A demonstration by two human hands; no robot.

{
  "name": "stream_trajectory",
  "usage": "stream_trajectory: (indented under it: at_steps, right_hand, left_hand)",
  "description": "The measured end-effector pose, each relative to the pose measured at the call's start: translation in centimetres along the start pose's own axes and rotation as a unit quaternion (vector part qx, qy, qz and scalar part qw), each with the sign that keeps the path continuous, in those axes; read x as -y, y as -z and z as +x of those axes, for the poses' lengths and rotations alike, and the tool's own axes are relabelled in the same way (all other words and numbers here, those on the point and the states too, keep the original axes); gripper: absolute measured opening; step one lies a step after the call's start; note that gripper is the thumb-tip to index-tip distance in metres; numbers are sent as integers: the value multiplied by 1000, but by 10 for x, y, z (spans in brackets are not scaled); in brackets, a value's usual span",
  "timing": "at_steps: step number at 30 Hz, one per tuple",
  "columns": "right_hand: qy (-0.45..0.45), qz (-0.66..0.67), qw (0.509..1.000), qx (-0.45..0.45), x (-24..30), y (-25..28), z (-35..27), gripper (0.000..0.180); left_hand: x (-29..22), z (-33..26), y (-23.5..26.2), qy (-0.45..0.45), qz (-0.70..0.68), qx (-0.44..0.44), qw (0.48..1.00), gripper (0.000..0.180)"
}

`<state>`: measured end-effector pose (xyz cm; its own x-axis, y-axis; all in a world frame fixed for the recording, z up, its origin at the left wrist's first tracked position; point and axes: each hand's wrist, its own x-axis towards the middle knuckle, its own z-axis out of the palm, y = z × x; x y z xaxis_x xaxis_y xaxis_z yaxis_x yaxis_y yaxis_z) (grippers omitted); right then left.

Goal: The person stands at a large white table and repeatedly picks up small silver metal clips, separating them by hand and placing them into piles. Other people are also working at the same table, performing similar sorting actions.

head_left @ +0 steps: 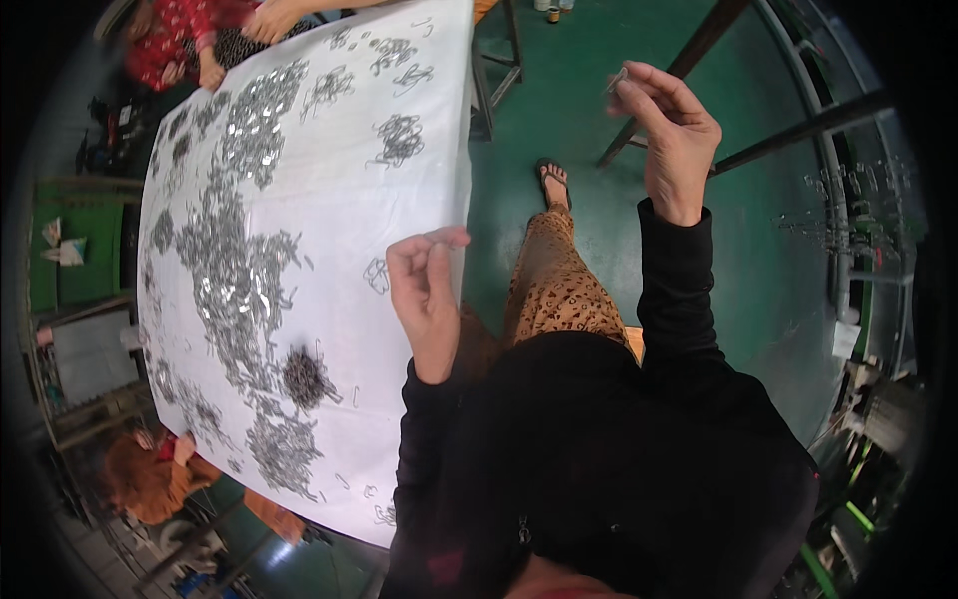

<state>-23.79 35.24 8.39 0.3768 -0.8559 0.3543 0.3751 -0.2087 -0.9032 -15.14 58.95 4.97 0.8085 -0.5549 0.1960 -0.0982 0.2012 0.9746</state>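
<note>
Clip [617,80], thin bent silvery metal it seems, pinched in right hand [674,135]; left hand [427,290] curled shut, seemingly empty, beside white tabletop [339,200] strewn with glinting wire clips [239,270].

I have one view only, from the head camera, worn high and looking steeply down past the wearer's chest. The dark torso fills the lower centre of the frame, very near the lens. The white-covered bench [329,200] runs up the left half, its far end at the upper left, where another person's hands show. The green floor [569,110] takes the upper centre and right. The left hand [427,290] sits mid-frame at the bench edge; the right hand [671,135] is raised at upper right, closer to the lens. Fisheye bending curves the bench edges, and the corners are black. No second view is available for comparison.
</note>
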Motion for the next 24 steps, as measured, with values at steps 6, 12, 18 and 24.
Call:
stream_trajectory:
  at_steps: [6,12,18,24]
  right_hand:
    - [-5,21,998,52,6,10,-1,17]
    - [-143,5,974,175,-27,-27,-98,18]
    - [-191,-26,967,165,-45,-22,-121,21]
    - [-208,-39,959,189,-51,-17,-125,23]
  left_hand:
    - [4,11,-13,11,22,47,999,5]
    - [28,8,-17,45,111,70,990,4]
    - [40,-10,-5,82,142,79,983,5]
    - [46,-14,-7,85,208,95,970,7]
